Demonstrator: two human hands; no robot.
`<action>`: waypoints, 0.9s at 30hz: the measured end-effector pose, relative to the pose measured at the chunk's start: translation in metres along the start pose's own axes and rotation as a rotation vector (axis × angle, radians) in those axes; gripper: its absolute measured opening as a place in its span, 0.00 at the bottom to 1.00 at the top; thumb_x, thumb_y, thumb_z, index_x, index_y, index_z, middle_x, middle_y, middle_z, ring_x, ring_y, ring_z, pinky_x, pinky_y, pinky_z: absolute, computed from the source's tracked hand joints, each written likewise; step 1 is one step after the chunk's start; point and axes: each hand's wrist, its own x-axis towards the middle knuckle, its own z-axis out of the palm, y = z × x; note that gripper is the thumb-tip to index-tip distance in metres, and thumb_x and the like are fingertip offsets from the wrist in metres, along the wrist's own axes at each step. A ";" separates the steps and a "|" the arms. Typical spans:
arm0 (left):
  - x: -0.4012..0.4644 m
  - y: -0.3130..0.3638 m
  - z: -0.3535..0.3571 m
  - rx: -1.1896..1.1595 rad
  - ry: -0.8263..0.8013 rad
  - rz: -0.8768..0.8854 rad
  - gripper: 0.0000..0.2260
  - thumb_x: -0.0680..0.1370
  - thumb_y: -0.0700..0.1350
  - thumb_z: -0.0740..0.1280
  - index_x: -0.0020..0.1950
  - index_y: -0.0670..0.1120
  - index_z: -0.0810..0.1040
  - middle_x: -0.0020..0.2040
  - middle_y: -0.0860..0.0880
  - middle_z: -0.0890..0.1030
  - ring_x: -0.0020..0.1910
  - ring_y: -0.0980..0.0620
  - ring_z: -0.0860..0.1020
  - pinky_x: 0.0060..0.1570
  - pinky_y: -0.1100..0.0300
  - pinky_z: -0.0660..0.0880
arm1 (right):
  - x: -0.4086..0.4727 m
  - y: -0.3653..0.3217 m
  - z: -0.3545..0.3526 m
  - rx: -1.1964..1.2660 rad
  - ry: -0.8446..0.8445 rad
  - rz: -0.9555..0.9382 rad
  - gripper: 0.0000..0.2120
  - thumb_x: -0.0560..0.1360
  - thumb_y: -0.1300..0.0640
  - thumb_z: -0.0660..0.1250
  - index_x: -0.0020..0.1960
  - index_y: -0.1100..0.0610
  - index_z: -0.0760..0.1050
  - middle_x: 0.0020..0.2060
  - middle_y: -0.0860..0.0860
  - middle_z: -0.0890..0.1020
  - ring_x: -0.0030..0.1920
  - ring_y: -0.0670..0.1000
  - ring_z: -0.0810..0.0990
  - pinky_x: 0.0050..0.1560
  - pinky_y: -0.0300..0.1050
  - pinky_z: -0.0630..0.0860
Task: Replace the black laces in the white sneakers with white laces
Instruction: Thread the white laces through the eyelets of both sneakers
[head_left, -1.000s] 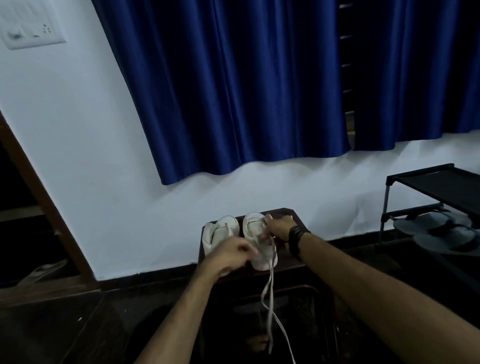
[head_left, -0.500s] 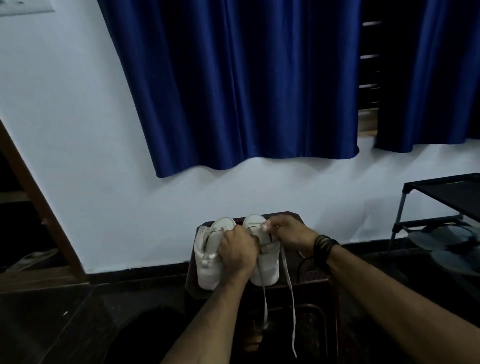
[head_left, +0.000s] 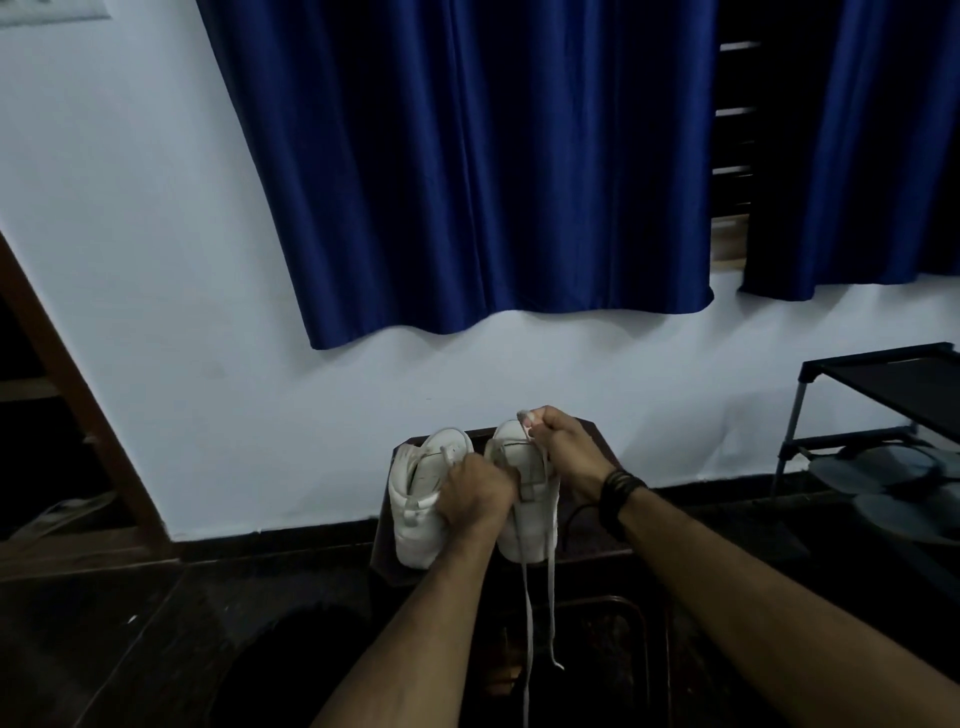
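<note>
Blue curtains (head_left: 467, 166) hang over a pale wall behind a small dark table (head_left: 613, 540), where two white sneakers (head_left: 524, 499) stand side by side near its front edge. A person's right hand (head_left: 563, 447) pinches a soft white lace (head_left: 527, 613) at the right shoe's toe; the left hand (head_left: 475, 488) curls around that shoe's eyelet area. Light and limp, the lace likely handles best by its stiff tip, its tails dangling freely over the edge.

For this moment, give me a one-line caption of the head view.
Right hand pinches a white lace above the right sneaker; left hand steadies it.
</note>
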 end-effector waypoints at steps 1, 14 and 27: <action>0.000 0.000 0.000 -0.003 -0.023 -0.013 0.22 0.82 0.56 0.55 0.64 0.42 0.76 0.66 0.41 0.77 0.65 0.39 0.75 0.58 0.50 0.72 | 0.000 0.004 0.004 0.063 0.026 0.022 0.14 0.82 0.62 0.59 0.39 0.55 0.73 0.40 0.49 0.79 0.44 0.46 0.76 0.48 0.38 0.72; -0.010 0.005 0.011 -0.170 0.048 -0.138 0.16 0.78 0.46 0.63 0.62 0.40 0.77 0.63 0.40 0.78 0.62 0.37 0.77 0.56 0.49 0.75 | -0.009 0.014 0.009 0.699 -0.048 0.059 0.13 0.83 0.64 0.52 0.41 0.57 0.68 0.26 0.47 0.63 0.31 0.48 0.62 0.33 0.38 0.64; -0.031 -0.006 0.028 -0.182 0.327 -0.027 0.12 0.78 0.45 0.61 0.58 0.42 0.77 0.46 0.41 0.83 0.45 0.37 0.82 0.39 0.48 0.76 | 0.000 0.007 -0.011 -0.168 0.311 0.264 0.18 0.77 0.45 0.61 0.39 0.56 0.81 0.40 0.55 0.85 0.44 0.59 0.82 0.52 0.54 0.79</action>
